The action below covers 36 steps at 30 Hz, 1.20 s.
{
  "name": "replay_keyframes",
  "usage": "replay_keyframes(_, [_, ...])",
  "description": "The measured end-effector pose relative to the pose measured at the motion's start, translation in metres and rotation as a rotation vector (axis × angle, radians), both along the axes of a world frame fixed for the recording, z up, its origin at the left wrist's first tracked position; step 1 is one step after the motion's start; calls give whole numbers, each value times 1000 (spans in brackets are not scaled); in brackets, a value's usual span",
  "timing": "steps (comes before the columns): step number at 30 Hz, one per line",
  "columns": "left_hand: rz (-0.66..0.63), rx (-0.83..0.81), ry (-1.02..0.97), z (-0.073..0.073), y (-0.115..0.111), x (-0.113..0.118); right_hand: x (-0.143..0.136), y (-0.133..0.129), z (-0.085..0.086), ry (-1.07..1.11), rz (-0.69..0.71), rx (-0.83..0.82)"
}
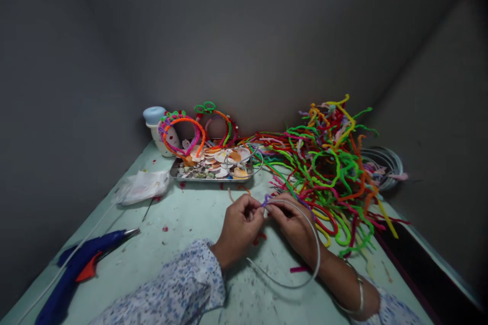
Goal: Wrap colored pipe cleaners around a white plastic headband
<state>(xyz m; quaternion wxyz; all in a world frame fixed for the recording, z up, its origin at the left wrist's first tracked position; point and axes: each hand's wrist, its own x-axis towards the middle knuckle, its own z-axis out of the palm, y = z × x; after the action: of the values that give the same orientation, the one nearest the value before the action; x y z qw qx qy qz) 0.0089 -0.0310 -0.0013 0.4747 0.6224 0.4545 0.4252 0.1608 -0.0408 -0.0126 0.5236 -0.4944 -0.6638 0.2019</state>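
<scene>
My left hand is closed in a pinch on a purple pipe cleaner near the middle of the table. Close beside it on the right, my right hand pinches the end of a thin white band, where the purple strand meets it. The band curves over my right hand and wrist and loops round below, its free end lying under my left wrist. Part of the purple strand trails behind my right fingers. The fingertips hide the exact join between band and strand.
A metal tray of shells stands behind my hands, with decorated headbands on it. Tangled pipe cleaners fill the right. A blue glue gun, a plastic bag and a blue-lidded container are on the left.
</scene>
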Motion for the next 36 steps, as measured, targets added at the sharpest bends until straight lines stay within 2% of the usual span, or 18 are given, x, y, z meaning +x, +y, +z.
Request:
replay_keyframes(10, [-20, 43, 36, 5, 0, 0, 1, -1, 0, 13, 21, 9])
replay_keyframes(24, [-64, -30, 16, 5, 1, 0, 3, -2, 5, -4, 66, 26])
replay_keyframes(36, [-80, -95, 5, 5, 2, 1, 5, -1, 2, -5, 100, 62])
